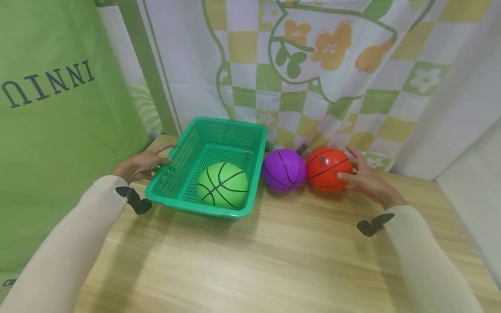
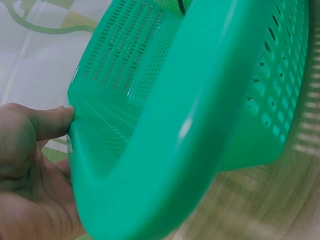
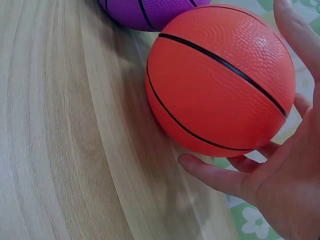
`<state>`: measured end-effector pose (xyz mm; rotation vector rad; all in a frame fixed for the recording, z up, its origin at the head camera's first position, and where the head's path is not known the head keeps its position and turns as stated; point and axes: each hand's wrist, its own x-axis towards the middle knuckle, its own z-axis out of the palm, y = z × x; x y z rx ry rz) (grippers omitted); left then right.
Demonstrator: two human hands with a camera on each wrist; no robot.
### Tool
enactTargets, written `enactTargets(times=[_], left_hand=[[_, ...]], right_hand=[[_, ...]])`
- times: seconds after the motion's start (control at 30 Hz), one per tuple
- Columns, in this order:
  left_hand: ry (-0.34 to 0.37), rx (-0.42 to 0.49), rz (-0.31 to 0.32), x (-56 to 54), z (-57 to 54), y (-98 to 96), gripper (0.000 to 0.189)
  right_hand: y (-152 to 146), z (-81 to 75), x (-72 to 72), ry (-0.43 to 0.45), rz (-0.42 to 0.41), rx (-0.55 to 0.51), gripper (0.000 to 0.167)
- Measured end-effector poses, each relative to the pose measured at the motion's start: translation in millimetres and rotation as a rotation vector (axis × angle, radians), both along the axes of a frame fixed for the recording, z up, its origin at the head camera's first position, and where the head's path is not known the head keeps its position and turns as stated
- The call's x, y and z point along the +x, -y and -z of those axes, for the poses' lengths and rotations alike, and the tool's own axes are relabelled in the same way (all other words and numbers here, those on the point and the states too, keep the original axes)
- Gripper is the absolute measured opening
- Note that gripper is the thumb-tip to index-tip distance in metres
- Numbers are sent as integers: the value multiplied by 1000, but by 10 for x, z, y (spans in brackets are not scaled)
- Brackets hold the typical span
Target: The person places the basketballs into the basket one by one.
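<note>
A green plastic basket (image 1: 256, 182) with slotted walls stands on the table, holding a light green toy basketball (image 1: 223, 184) in its near right corner. My left hand (image 1: 142, 165) is at the basket's left side, thumb and a finger spread along the outer rim. In the left wrist view, the thumb tip meets the rim's edge. Right of the basket, a purple ball (image 1: 284, 170) and a red ball (image 1: 329, 169) sit side by side. Around the red ball's right side, my right hand (image 1: 368, 180) spreads its fingers; in the right wrist view, the thumb extends beneath the ball's outline.
The wooden table (image 1: 250, 265) runs under everything. Behind it hangs a patterned curtain (image 1: 242, 65), close to the basket and balls. Green fabric with lettering (image 1: 58, 143) borders the left side, and a white wall (image 1: 473, 161) stands at the right.
</note>
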<state>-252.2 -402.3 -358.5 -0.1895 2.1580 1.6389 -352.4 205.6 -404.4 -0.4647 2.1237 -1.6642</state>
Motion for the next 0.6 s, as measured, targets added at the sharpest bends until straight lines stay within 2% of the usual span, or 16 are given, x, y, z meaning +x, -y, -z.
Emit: enactTargets(times=[0.13,0.33,0.5,0.6], left_hand=[[-6,10,-3,17,1,6,65],[1,18,-1,4,7,2,65],[-9,-20,5,-1,5,21,63],[-12,-25,4,-1,4,32,63]], right_hand=[[58,35,-9,-20,14,35,99],[131,150,-28,-72,47,3,101],[190,175,-60,-170,109,88,104],[217,167,-63,-184,127,110,104]])
